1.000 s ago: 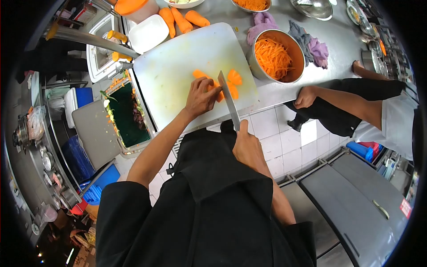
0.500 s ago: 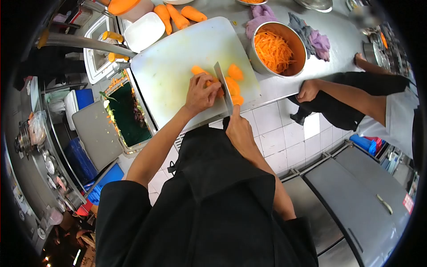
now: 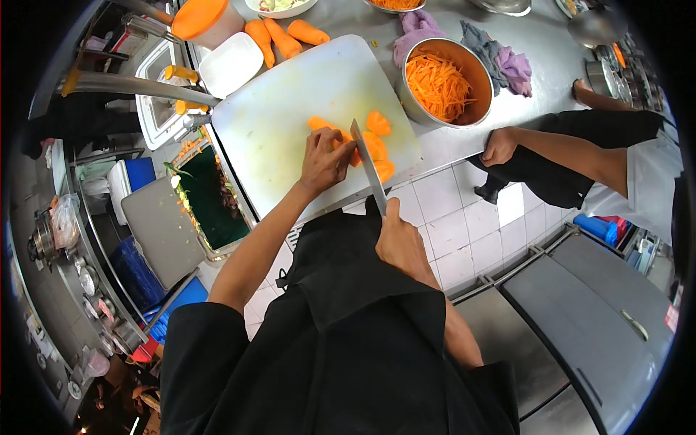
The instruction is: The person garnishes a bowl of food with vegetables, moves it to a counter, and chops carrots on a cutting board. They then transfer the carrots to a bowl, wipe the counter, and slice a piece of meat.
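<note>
A knife [image 3: 368,163] is gripped by its handle in my right hand [image 3: 403,239], near the front edge of the white cutting board [image 3: 275,123]. Its blade points away over the board, beside my left hand [image 3: 326,161]. My left hand's fingers are bent and pressed on a piece of carrot [image 3: 320,123], partly hidden under them, just left of the blade. Several thick carrot slices [image 3: 375,147] lie to the right of the blade.
A metal pot [image 3: 482,83] of shredded carrot stands right of the board, near cloths [image 3: 513,71]. Whole carrots [image 3: 283,38] and a white tray [image 3: 230,65] lie behind. A scrap bin [image 3: 210,196] is left. Another person's hand [image 3: 500,146] rests at the table edge.
My right hand has drawn back toward my body with the knife, and more of the blade shows. My left hand stays on the carrot. The camera view has shifted slightly.
</note>
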Available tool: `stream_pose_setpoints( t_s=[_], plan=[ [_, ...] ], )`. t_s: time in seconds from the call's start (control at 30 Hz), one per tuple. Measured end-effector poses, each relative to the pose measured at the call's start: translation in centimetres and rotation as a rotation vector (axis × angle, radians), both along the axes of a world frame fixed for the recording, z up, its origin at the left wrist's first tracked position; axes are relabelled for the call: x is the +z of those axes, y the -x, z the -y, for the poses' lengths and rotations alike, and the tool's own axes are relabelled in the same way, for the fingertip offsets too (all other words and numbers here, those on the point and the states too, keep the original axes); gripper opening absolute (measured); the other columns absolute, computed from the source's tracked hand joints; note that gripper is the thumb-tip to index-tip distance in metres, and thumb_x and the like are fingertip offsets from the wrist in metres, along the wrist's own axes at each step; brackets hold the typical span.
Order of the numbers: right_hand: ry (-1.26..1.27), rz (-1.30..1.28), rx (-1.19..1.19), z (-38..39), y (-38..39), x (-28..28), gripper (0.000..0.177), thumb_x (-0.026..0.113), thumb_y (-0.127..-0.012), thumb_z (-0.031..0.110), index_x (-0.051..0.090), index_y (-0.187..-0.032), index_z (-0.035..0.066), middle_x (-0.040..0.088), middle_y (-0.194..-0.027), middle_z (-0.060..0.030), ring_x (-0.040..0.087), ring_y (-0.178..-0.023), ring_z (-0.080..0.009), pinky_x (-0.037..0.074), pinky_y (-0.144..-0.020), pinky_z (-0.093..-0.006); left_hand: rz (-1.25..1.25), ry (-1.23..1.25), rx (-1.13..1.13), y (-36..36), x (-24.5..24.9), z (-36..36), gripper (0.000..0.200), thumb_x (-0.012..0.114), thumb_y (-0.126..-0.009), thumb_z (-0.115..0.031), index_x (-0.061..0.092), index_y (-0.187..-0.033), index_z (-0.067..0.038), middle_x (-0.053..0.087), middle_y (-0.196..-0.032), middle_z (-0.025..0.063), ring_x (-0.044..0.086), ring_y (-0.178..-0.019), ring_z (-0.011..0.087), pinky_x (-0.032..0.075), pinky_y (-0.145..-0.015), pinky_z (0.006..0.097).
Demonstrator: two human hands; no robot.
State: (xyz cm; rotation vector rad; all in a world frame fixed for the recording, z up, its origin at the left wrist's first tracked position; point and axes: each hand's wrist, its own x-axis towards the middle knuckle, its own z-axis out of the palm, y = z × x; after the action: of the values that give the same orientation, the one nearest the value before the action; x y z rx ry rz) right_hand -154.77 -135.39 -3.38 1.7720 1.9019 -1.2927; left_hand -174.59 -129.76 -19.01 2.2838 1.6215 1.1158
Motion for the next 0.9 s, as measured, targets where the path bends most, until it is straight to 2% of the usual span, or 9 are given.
stream_pose_setpoints(
  t_s=[0.13, 0.27, 0.33, 0.4, 0.53, 0.57, 0.6, 0.67, 0.9],
  plan=[
    [-0.021, 0.003, -0.001, 0.1, 0.4, -0.9, 0.041, 0.051, -0.082, 0.000, 0.033, -0.119, -0.003, 0.063, -0.086, -0.0347, 0.063, -0.079, -0.0540, 0.050, -0.073, -0.0602, -0.008, 0.015, -0.009, 0.1, 0.4, -0.1, 0.030, 0.071, -0.076, -0.005, 0.067, -0.104, -0.013, 0.053, -0.107, 0.0106, 0.050, -0.105, 0.0334, 0.040, -0.092, 0.0463],
    [-0.214, -0.116, -0.008, -0.4, 1.2, -6.2, 0.036, 0.051, -0.084, -0.002, 0.034, -0.116, -0.002, 0.063, -0.079, -0.0340, 0.062, -0.074, -0.0530, 0.051, -0.067, -0.0584, 0.020, 0.005, -0.014, 0.1, 0.0, 0.2, 0.029, 0.069, -0.075, -0.004, 0.066, -0.102, -0.014, 0.053, -0.107, 0.0100, 0.050, -0.104, 0.0326, 0.040, -0.091, 0.0454],
    [-0.316, -0.173, -0.002, -2.1, 1.8, -7.1, 0.036, 0.050, -0.084, -0.003, 0.035, -0.116, -0.002, 0.063, -0.078, -0.0338, 0.062, -0.072, -0.0528, 0.051, -0.064, -0.0575, 0.014, -0.022, -0.018, 0.7, 0.0, -1.0, 0.029, 0.069, -0.075, -0.003, 0.065, -0.101, -0.015, 0.052, -0.107, 0.0097, 0.051, -0.104, 0.0323, 0.040, -0.091, 0.0451],
    [-0.266, -0.094, -0.011, -1.7, 1.5, -5.7, 0.035, 0.051, -0.083, -0.004, 0.035, -0.114, -0.003, 0.062, -0.076, -0.0337, 0.061, -0.072, -0.0529, 0.051, -0.063, -0.0556, 0.036, -0.020, -0.012, 0.1, -0.1, 0.0, 0.030, 0.069, -0.074, -0.003, 0.064, -0.101, -0.015, 0.053, -0.106, 0.0096, 0.051, -0.104, 0.0319, 0.040, -0.090, 0.0445],
    [-0.176, -0.111, -0.037, -0.6, 0.9, -1.3, 0.029, 0.050, -0.085, 0.000, 0.036, -0.110, -0.002, 0.062, -0.079, -0.0353, 0.061, -0.077, -0.0538, 0.049, -0.070, -0.0606, 0.000, 0.023, -0.007, 0.2, 0.3, 0.1, 0.032, 0.070, -0.075, -0.002, 0.065, -0.104, -0.015, 0.053, -0.107, 0.0100, 0.050, -0.106, 0.0334, 0.040, -0.093, 0.0457],
    [-0.067, -0.040, -0.063, -0.7, 1.1, 0.4, 0.030, 0.049, -0.085, 0.002, 0.034, -0.111, 0.000, 0.062, -0.082, -0.0360, 0.061, -0.080, -0.0553, 0.047, -0.074, -0.0627, -0.002, 0.016, -0.001, 0.2, 0.3, -0.1, 0.032, 0.070, -0.075, -0.002, 0.065, -0.104, -0.015, 0.053, -0.107, 0.0100, 0.050, -0.106, 0.0334, 0.040, -0.093, 0.0457],
    [-0.069, -0.041, -0.060, -0.2, 0.9, 0.6, 0.030, 0.049, -0.085, 0.002, 0.034, -0.111, 0.000, 0.062, -0.082, -0.0360, 0.061, -0.080, -0.0553, 0.047, -0.074, -0.0627, 0.007, 0.019, 0.001, 0.2, 0.2, 0.0, 0.034, 0.070, -0.074, -0.002, 0.066, -0.105, -0.015, 0.053, -0.108, 0.0099, 0.050, -0.107, 0.0334, 0.041, -0.093, 0.0461],
    [-0.065, -0.024, -0.076, 0.6, 0.3, 0.6, 0.020, 0.046, -0.098, 0.011, 0.033, -0.110, 0.004, 0.060, -0.074, -0.0371, 0.058, -0.074, -0.0573, 0.043, -0.064, -0.0644, 0.022, 0.031, 0.008, 0.1, -0.1, 0.1, 0.035, 0.071, -0.073, -0.002, 0.066, -0.105, -0.015, 0.053, -0.109, 0.0098, 0.049, -0.108, 0.0335, 0.041, -0.094, 0.0465],
    [-0.115, -0.059, -0.064, 0.4, 1.1, -2.7, 0.019, 0.045, -0.097, 0.007, 0.033, -0.109, 0.000, 0.059, -0.073, -0.0367, 0.058, -0.071, -0.0569, 0.045, -0.064, -0.0634, 0.025, 0.035, 0.014, 0.2, -0.3, 0.3, 0.034, 0.071, -0.072, -0.005, 0.067, -0.104, -0.016, 0.054, -0.110, 0.0078, 0.050, -0.108, 0.0326, 0.042, -0.092, 0.0453]
  ],
)
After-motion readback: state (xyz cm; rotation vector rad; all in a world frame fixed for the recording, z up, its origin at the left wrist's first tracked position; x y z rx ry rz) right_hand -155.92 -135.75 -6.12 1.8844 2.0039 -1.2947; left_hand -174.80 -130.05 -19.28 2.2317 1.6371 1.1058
